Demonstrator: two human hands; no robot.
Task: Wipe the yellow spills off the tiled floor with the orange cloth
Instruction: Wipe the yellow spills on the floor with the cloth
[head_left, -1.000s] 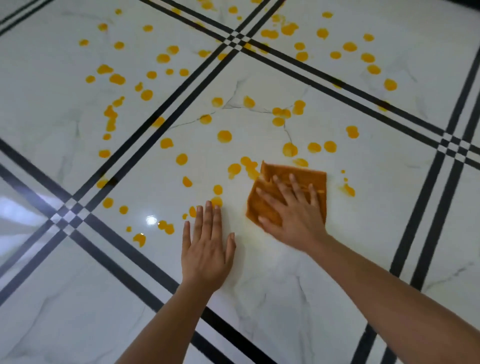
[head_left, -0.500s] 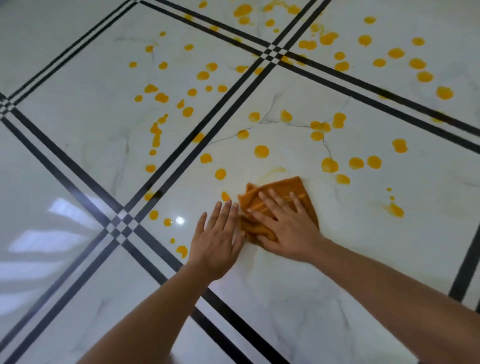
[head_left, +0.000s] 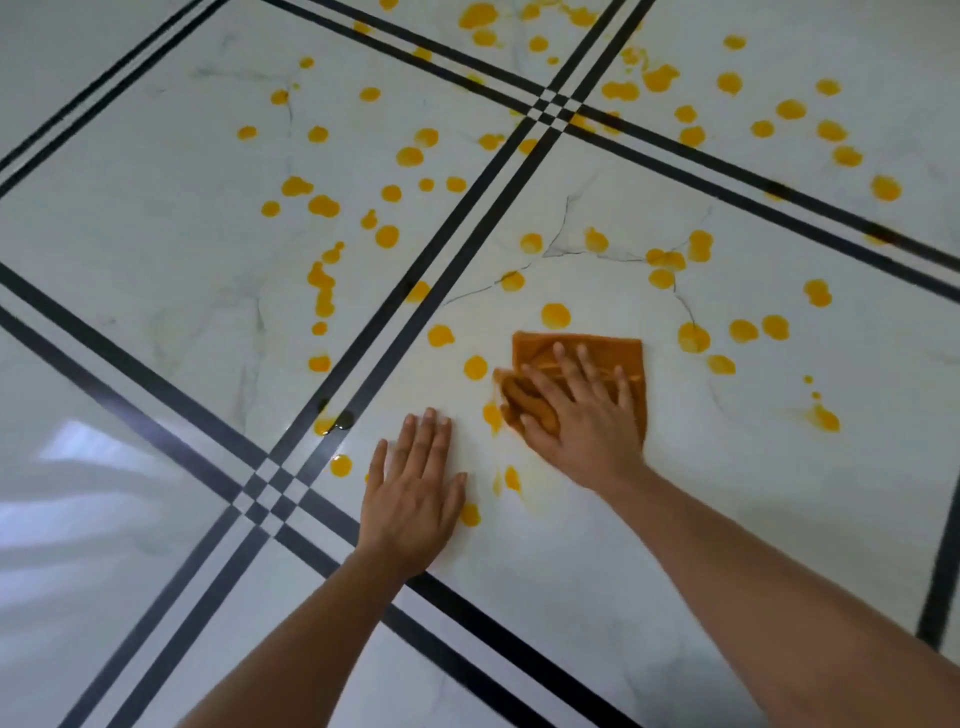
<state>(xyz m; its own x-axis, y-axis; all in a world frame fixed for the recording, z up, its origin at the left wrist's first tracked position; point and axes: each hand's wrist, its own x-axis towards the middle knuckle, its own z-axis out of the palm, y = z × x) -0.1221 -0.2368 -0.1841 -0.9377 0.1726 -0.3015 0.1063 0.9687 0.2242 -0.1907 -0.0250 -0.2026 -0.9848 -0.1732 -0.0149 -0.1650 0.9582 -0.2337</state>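
On the glossy white tiled floor (head_left: 571, 597), the right hand (head_left: 576, 415), fingers spread flat, presses the folded orange cloth (head_left: 618, 353), which has slid away from the flat, open left hand (head_left: 415, 499). Smeared yellow spills (head_left: 492, 417) remain between the hands and many round drops lie beyond, so much wiping is left.
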